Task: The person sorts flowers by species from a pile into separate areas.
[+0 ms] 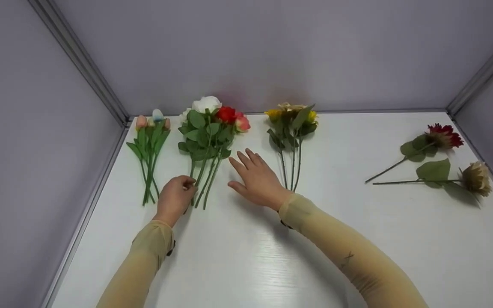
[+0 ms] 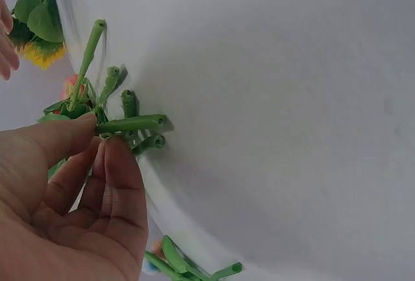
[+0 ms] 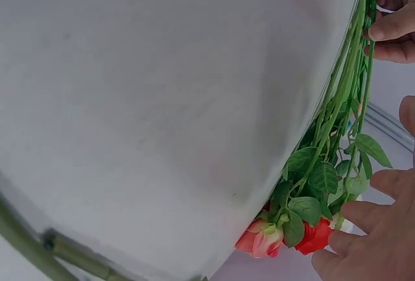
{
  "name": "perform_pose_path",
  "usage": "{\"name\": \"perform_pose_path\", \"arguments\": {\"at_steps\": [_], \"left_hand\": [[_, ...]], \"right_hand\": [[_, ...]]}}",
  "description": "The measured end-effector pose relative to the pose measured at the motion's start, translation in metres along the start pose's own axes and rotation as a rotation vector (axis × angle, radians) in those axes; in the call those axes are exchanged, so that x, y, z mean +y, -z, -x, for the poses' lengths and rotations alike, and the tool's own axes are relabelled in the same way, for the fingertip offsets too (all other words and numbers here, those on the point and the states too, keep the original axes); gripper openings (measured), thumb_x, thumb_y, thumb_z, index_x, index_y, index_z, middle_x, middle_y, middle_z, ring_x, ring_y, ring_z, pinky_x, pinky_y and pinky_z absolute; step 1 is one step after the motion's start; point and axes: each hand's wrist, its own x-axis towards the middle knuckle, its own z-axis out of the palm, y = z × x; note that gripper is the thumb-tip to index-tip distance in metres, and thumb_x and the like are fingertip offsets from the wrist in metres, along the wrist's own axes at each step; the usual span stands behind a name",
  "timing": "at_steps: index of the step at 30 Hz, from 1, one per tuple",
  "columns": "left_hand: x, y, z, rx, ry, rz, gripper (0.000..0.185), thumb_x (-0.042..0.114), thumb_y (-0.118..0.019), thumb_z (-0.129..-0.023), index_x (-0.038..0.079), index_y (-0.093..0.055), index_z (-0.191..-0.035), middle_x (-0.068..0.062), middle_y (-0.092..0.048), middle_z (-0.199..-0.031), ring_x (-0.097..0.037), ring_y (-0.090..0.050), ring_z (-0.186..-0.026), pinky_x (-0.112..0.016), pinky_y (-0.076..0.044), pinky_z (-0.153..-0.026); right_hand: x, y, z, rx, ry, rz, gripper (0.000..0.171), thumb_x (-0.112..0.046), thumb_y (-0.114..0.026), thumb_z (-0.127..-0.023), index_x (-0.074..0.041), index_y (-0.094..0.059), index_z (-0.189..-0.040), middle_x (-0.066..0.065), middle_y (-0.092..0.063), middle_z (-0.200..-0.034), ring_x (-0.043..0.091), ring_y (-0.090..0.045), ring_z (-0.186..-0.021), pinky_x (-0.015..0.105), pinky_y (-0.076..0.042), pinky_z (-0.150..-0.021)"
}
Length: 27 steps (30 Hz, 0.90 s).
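A bunch of roses (image 1: 210,132) with white, red and pink heads lies on the white table (image 1: 272,256). My left hand (image 1: 190,184) pinches the lower end of one green stem (image 2: 133,124) between thumb and fingers; the other stem ends lie beside it. My right hand (image 1: 246,171) lies with straight, spread fingers just right of the rose stems and holds nothing. In the right wrist view the rose bunch (image 3: 318,183) runs down to pink and red heads, with my left hand (image 3: 389,15) at the stem ends and my right hand (image 3: 369,242) near the leaves.
A small bunch of tulips (image 1: 150,145) lies at the far left and a yellow bunch (image 1: 291,124) to the right of my right hand. A dark red flower (image 1: 443,136) and a beige flower (image 1: 475,177) lie singly at the right. Grey walls enclose the table.
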Motion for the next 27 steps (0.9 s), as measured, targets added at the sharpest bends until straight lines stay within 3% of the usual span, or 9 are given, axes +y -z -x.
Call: {"name": "perform_pose_path", "arguments": {"at_steps": [9,15,18,22,27], "left_hand": [[-0.001,0.003,0.003,-0.009,0.001,0.023,0.033,0.019,-0.067,-0.101,0.002,-0.067,-0.129,-0.012,-0.066,-0.116,-0.028,-0.062,-0.105,-0.044,-0.053,-0.086],[0.009,0.007,0.005,0.072,-0.065,-0.013,0.041,0.024,-0.067,-0.101,0.005,-0.062,-0.137,-0.015,-0.058,-0.13,-0.03,-0.06,-0.111,-0.045,-0.053,-0.086],[0.021,0.005,0.006,0.131,-0.159,-0.027,0.047,0.025,-0.069,-0.1,0.006,-0.058,-0.142,-0.016,-0.051,-0.14,-0.033,-0.053,-0.123,-0.049,-0.049,-0.095],[0.041,-0.01,0.011,0.166,-0.35,-0.098,0.053,0.025,-0.07,-0.099,0.007,-0.053,-0.147,-0.015,-0.046,-0.146,-0.035,-0.044,-0.135,-0.05,-0.042,-0.108],[0.071,-0.041,0.024,0.096,-0.579,-0.304,0.063,0.03,-0.07,-0.1,0.01,-0.046,-0.154,-0.013,-0.042,-0.156,-0.033,-0.037,-0.144,-0.048,-0.031,-0.119]], "right_hand": [[0.001,-0.003,0.002,-0.017,-0.006,0.0,0.073,-0.057,-0.042,-0.107,-0.015,-0.026,-0.164,0.014,-0.021,-0.168,0.033,-0.009,-0.156,0.046,-0.01,-0.125],[0.007,0.0,0.006,0.003,-0.012,-0.018,0.069,-0.054,-0.044,-0.107,-0.013,-0.032,-0.162,0.014,-0.027,-0.166,0.034,-0.014,-0.155,0.047,-0.013,-0.125],[0.017,0.005,0.011,0.095,-0.015,-0.057,0.059,-0.047,-0.049,-0.108,-0.008,-0.049,-0.152,0.015,-0.047,-0.153,0.034,-0.034,-0.147,0.046,-0.025,-0.122],[0.042,0.015,0.022,0.246,-0.075,-0.154,0.037,-0.037,-0.056,-0.107,-0.007,-0.069,-0.124,0.009,-0.065,-0.122,0.029,-0.056,-0.118,0.045,-0.043,-0.105],[0.096,0.033,0.052,0.357,-0.275,-0.295,0.024,-0.028,-0.058,-0.106,-0.009,-0.073,-0.109,0.007,-0.067,-0.104,0.026,-0.06,-0.098,0.044,-0.05,-0.088]]}}
